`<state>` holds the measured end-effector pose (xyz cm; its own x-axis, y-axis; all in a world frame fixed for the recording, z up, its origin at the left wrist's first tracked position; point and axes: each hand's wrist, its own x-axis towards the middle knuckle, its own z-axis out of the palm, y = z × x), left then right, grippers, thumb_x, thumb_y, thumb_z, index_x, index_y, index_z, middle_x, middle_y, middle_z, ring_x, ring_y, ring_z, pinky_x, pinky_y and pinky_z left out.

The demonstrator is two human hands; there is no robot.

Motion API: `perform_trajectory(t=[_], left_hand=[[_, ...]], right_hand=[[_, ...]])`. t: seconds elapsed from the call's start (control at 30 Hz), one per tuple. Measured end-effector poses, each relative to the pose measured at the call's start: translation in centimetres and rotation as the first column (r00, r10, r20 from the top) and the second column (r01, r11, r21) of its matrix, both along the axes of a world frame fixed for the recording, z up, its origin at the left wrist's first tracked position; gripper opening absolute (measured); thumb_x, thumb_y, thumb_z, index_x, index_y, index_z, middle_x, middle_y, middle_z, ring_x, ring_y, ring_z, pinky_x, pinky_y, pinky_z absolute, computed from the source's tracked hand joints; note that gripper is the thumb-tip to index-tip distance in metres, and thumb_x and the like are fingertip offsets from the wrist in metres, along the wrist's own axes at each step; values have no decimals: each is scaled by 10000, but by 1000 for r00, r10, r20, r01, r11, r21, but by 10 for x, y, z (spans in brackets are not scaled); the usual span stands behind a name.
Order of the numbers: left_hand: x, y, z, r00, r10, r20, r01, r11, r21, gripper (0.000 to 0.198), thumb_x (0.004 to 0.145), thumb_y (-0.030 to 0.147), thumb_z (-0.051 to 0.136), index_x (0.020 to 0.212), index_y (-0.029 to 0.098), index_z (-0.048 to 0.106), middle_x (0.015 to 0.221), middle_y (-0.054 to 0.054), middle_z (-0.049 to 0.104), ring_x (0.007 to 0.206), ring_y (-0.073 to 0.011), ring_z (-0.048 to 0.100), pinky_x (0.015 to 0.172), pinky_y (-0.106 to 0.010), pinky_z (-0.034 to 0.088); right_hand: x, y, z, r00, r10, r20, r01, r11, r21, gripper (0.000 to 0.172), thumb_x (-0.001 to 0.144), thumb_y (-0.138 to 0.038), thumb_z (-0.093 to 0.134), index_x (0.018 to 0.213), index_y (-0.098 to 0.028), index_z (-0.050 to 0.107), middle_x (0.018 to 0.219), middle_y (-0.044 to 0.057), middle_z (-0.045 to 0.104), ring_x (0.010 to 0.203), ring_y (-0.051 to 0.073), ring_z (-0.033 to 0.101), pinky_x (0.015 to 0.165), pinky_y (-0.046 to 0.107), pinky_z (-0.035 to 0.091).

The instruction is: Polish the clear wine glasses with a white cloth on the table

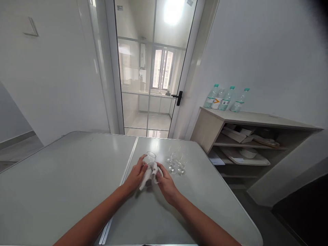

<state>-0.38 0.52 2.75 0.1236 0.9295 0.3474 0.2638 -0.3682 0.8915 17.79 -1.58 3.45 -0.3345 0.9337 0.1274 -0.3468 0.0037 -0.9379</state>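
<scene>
My left hand (136, 175) grips a small clear wine glass (149, 158) held above the grey table (64, 184). A white cloth (150, 174) is wrapped round the lower part of the glass. My right hand (165, 182) is closed on that cloth, pressed against the glass. Just to the right, several more clear stemmed glasses (176, 162) stand upright on the table.
A wooden shelf unit (246, 136) stands right of the table, with water bottles (227, 99) on top and trays and papers inside. A glass door (153, 68) with a black handle (178, 97) lies straight ahead. A seam (128, 164) runs down the tabletop's middle.
</scene>
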Motion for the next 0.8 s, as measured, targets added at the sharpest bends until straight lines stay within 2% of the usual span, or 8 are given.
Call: perform_trajectory(t=[0.07,0.13,0.2,0.27,0.47,0.67,0.73,0.8], left_hand=[[8,-4,-3,999,8,49,-7,1000,-21,542,1023,512,444,1480,223,406,1009,-48,679,865,-191,646,841,-338,512],[17,-10,-8,986,-36,162,46,997,-57,552,1023,528,437,1489,233,428,1270,-110,643,1142,-237,631,1017,-392,484],[26,-16,-13,955,-99,278,129,987,-92,558,1016,536,451,1501,260,438,1480,-119,525,1380,-259,498,1148,-419,405],[31,-19,-15,930,-124,345,174,977,-121,562,1002,538,488,1504,289,448,1560,-97,454,1479,-259,389,1199,-429,357],[21,-16,-4,937,-165,309,217,965,-145,489,983,503,546,1406,256,553,1476,-106,545,1418,-287,467,1183,-465,384],[10,-7,1,861,-171,479,266,954,-137,563,939,471,628,1432,244,477,1354,-132,628,1190,-287,649,1036,-438,515],[10,-6,0,877,-148,457,217,971,-101,579,928,466,653,1431,244,470,1349,-134,621,1202,-282,640,1048,-435,506],[11,-6,0,910,-129,394,164,985,-58,602,914,446,685,1437,258,454,1353,-128,607,1237,-279,617,1064,-430,491]], right_hand=[[-1,-2,-2,997,-61,51,58,997,56,505,910,-532,659,1357,-316,569,1253,44,651,1148,236,588,1023,370,448],[-1,-1,-3,994,-86,69,78,991,110,491,916,-539,655,1345,-311,581,1284,44,634,1184,236,567,1051,361,426],[-1,1,-5,994,-83,69,72,987,142,466,909,-542,665,1305,-300,613,1263,47,642,1156,236,575,1031,350,430],[-1,3,-8,995,-72,64,63,989,134,445,883,-535,701,1250,-290,645,1207,48,663,1088,231,591,975,340,450],[-6,2,-17,999,27,-24,-28,999,-24,460,727,-458,865,1086,-232,685,956,33,683,862,197,596,814,315,461],[-4,2,-12,979,190,-79,-200,968,-150,433,803,-587,741,978,-195,688,819,40,646,691,175,555,653,285,424],[1,5,-8,991,128,44,-125,990,-62,402,840,-563,707,1010,-200,676,840,38,644,718,182,559,684,293,424],[7,7,-7,968,-61,244,32,992,121,371,852,-472,712,1108,-216,635,844,22,638,747,191,556,716,299,410]])
